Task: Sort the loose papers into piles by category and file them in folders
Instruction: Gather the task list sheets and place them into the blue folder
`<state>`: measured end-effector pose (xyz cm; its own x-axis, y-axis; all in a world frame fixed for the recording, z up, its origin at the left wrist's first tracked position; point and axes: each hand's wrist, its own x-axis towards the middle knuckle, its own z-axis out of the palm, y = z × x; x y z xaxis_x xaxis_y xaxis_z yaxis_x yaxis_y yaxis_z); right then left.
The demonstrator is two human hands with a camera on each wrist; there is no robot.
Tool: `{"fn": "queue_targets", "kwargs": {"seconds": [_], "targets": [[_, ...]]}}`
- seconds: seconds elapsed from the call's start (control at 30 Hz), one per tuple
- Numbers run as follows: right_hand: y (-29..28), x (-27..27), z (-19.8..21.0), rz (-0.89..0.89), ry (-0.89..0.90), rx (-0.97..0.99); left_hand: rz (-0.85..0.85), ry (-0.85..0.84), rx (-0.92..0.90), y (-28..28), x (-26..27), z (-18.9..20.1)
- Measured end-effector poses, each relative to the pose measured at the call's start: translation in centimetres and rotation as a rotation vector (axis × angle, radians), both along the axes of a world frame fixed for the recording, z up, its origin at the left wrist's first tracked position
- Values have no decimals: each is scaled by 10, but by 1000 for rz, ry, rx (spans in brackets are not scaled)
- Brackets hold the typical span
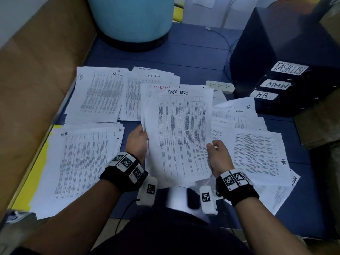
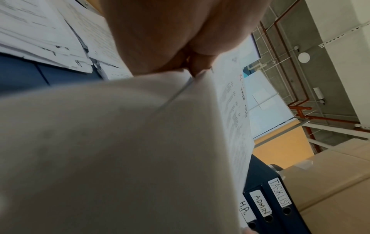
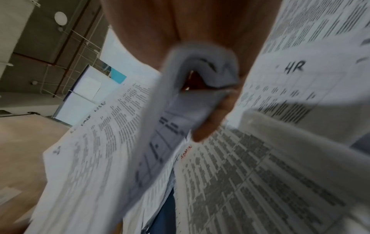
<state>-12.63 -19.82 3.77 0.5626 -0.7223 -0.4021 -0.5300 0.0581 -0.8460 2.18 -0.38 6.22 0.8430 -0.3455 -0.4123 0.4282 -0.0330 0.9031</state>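
The dark blue padded floor mat (image 1: 193, 57) carries all the papers. At its far edge stands a big round light-blue drum (image 1: 132, 17) with a black base. On the right lie three black lever-arch folders (image 1: 287, 92), stacked flat, with white spine labels TASKLIST, ADMIN and H.R.; the left wrist view shows also the round finger holes in their spines.

Three piles of white printed sheets lie on the mat: the H.R. pile (image 1: 81, 162) near left, the Admin pile (image 1: 99, 94) behind it, the Task List pile (image 1: 147, 83) beside that one. A loose unsorted heap (image 1: 257, 150) spreads at the right.

In the middle a thin bundle of table-printed sheets headed TASK LIST (image 1: 182, 133) is lifted over the mat. The left hand (image 1: 138, 142) grips its left edge. The right hand (image 1: 219, 155) pinches its right edge; the right wrist view shows the paper there crumpled round the fingers (image 3: 210, 125).

A white power strip (image 1: 220, 86) lies before the folders.
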Motion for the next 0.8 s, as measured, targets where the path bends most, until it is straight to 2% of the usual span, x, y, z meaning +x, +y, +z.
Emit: {"fn": "queue_targets", "kwargs": {"seconds": [0.13, 0.2, 0.27, 0.37, 0.47, 0.53, 0.63, 0.8], "targets": [[17, 24, 1, -24, 6, -179, 6, 127, 10, 17, 26, -17], [24, 36, 1, -50, -42, -215, -65, -35, 81, 19, 29, -1], [31, 49, 5, -61, -76, -185, -135, -256, 257, 22, 33, 9], [37, 63, 21, 4, -32, -69, -77, -416, 358, 29, 48, 6], [41, 70, 38, 250, 62, 18, 58, -409, 327, 35, 67, 5], [43, 77, 38, 333, 81, 91, 85, -422, 314, 37, 78, 8], [38, 98, 32, 297, 14, 125, 63, -395, 283, 40, 95, 6], [22, 155, 27, 149, -45, 44, 0, -180, 232, 50, 111, -2]]}}
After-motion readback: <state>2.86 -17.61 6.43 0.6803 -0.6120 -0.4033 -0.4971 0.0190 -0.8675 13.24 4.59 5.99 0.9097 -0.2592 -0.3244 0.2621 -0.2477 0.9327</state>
